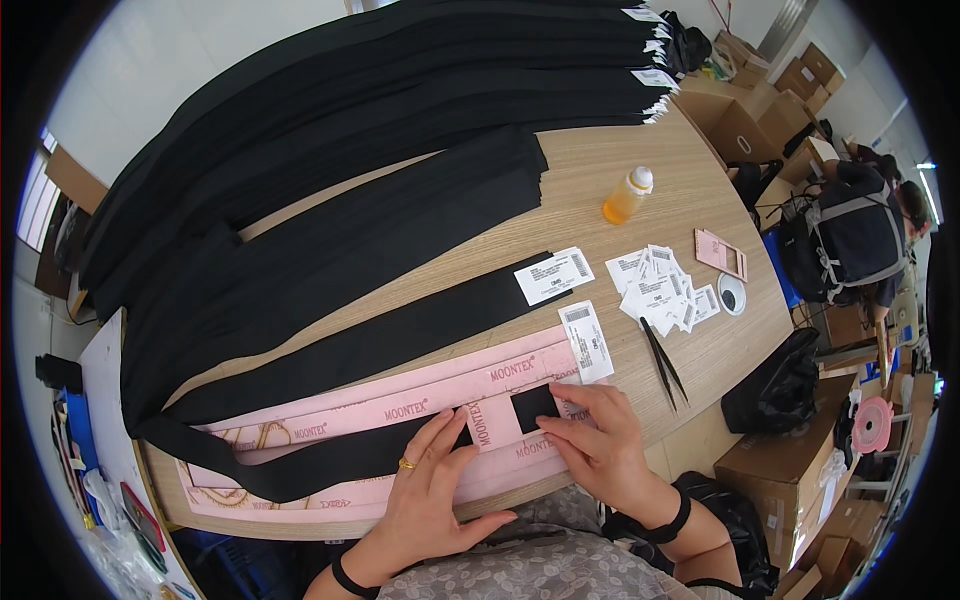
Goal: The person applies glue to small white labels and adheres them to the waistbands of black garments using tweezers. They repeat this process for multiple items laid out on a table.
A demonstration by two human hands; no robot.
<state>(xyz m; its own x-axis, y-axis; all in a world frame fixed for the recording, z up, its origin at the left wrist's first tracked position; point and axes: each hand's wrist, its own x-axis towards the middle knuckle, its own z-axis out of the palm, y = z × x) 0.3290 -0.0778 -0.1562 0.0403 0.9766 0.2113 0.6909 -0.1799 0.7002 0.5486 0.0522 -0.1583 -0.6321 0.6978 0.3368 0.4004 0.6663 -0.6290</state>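
Note:
A pink printed template board (525,364) lies at the near edge of the table, with a black fabric strip (322,461) running along it and under its cross band. My left hand (431,487) rests its fingertips on the strip, left of the band. At the band's right, my right hand (600,435) touches the black fabric end (535,409) with thumb and fingers; whether it pinches the fabric is hidden. A white printed label (586,343) lies at the board's right end. Another label (555,277) lies on a second black strip (450,319).
Black tweezers (660,364), a pile of labels (660,289), a small round dish (731,293), a pink card template (720,255) and a bottle of orange liquid (628,196) stand or lie at right. Long black fabric strips (375,90) cover the far side. Cardboard boxes (787,450) stand beyond.

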